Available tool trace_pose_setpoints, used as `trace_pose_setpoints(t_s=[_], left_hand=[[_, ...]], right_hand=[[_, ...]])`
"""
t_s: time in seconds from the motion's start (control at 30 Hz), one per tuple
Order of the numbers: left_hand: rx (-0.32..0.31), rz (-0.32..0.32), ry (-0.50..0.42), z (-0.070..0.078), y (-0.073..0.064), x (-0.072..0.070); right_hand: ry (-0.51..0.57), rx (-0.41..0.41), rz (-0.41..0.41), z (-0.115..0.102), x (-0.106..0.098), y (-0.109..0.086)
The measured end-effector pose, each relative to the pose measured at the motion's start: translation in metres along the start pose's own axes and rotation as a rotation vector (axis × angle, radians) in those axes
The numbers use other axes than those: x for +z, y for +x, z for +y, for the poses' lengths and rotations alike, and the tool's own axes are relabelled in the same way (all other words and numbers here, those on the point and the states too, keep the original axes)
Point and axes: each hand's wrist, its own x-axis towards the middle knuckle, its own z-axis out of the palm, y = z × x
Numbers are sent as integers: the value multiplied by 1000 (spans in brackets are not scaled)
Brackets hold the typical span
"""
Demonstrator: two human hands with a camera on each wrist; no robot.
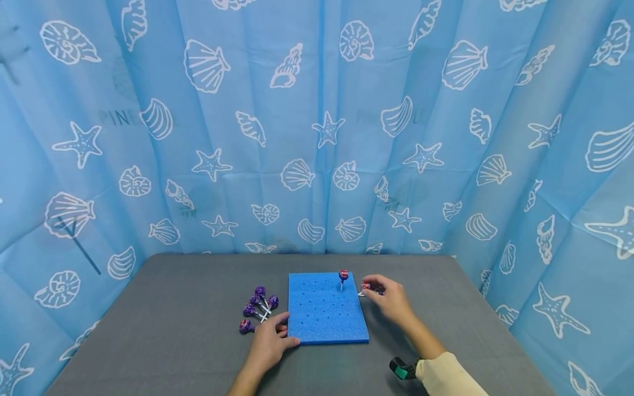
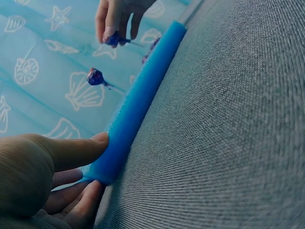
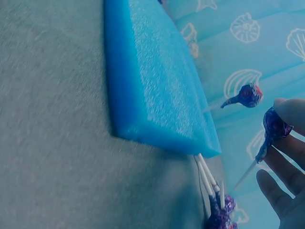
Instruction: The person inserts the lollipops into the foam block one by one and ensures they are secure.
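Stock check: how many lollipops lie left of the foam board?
5 lollipops visible: three bunched farthest, a fourth lollipop just nearer, a fifth lollipop nearest, beside the left hand. Overlap may hide another.

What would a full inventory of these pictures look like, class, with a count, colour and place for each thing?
Foam board: 1, blue, on the table, holes in its top
Standing lollipop: 1, purple and red, upright in the board's far right part
Held lollipop: 1, purple, in the right hand
Left-side lollipops: at least 5, purple with white sticks, left of the board
Right-side lollipops: count unclear, purple with white sticks, right of the board
Table: 1, grey, under everything
Curtain: count unclear, blue with white sea prints, behind and beside the table
Wrist device: 1, black and green, by the right wrist
Sleeve: 1, cream, right forearm
Left hand: 1, bare, gripping the board's near left corner
Right hand: 1, bare, right of the board
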Motion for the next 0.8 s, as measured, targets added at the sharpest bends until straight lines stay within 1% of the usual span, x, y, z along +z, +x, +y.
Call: trace_pose_setpoints(t_s=[0.2, 0.47, 0.67, 0.8], left_hand=[[-8, -7, -3, 1, 0, -1], [-39, -12, -11, 0, 2, 0], [-51, -16, -20, 1, 1, 1], [-34, -5, -18, 1, 1, 0]], right_hand=[[59, -6, -14, -3, 6, 5], [101, 23, -19, -7, 16, 6], [142, 29, 32, -11, 24, 6], [172, 56, 75, -12, 31, 7]])
